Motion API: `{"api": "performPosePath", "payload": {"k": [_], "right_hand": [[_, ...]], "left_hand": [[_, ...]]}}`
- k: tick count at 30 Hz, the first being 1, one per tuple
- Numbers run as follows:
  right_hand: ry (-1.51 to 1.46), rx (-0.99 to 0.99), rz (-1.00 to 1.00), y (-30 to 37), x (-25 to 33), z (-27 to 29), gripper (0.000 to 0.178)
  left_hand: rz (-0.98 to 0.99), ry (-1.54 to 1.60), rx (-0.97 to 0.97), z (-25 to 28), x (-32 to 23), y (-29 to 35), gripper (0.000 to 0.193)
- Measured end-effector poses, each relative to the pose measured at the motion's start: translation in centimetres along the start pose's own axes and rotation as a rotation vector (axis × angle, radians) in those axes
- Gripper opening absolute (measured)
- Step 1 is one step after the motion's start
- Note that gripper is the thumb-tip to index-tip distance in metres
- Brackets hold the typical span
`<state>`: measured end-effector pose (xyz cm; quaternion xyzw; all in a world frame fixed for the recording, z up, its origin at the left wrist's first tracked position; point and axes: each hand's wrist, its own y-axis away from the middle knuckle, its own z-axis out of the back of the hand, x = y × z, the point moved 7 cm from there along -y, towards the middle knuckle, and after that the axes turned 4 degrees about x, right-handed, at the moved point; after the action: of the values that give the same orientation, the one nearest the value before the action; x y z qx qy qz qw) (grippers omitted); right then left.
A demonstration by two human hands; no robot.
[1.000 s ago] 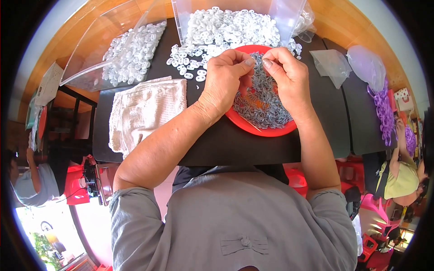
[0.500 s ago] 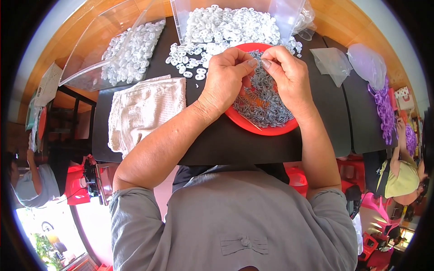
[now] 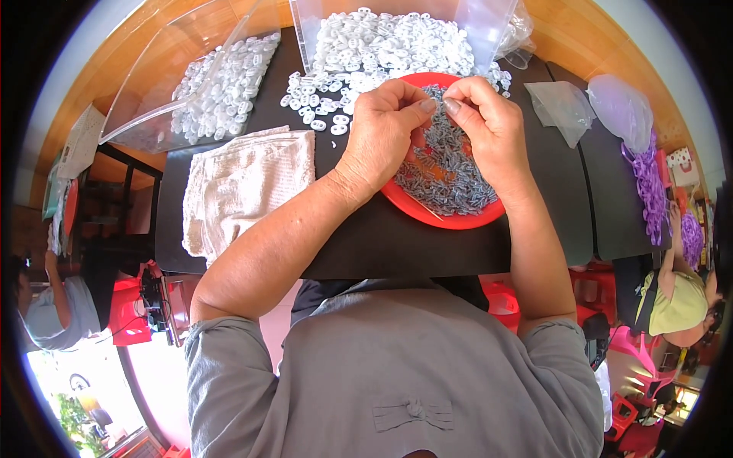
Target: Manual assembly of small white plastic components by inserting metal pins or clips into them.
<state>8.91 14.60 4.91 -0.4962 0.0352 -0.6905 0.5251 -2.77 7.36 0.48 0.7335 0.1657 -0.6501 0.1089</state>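
Note:
Over a round red tray (image 3: 441,222) both of my hands are raised, fingertips close together. My left hand (image 3: 384,126) is closed in a pinch of thumb and forefinger, and my right hand (image 3: 489,124) pinches in the same way, a small gap between them. Whatever is between the fingertips is too small to make out. Many short grey rod-like pieces (image 3: 458,187) fill the tray beneath. Just beyond my left hand, small white oval pieces with two holes (image 3: 307,100) lie scattered on the dark table (image 3: 366,256).
A clear bin (image 3: 305,34) of white pieces stands behind the tray; another (image 3: 122,130) leans at far left. A folded beige towel (image 3: 252,187) lies left. Plastic bags (image 3: 561,111) and purple strips (image 3: 647,183) are right. Other people (image 3: 679,301) sit on both sides.
My right hand has shifted very slightly to the right, widening the gap between the fingertips a little. Otherwise hands and things keep their places.

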Motion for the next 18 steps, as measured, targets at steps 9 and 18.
{"api": "performPosePath", "payload": {"k": [9, 18], "right_hand": [[-0.002, 0.001, -0.034, 0.3, -0.2, -0.4, 0.002], [-0.224, 0.046, -0.185, 0.7, -1.0, -2.2, 0.003]], "left_hand": [[0.022, 0.032, -0.002, -0.1, 0.2, 0.1, 0.009], [-0.077, 0.108, -0.140, 0.4, 0.3, 0.8, 0.007]]}}
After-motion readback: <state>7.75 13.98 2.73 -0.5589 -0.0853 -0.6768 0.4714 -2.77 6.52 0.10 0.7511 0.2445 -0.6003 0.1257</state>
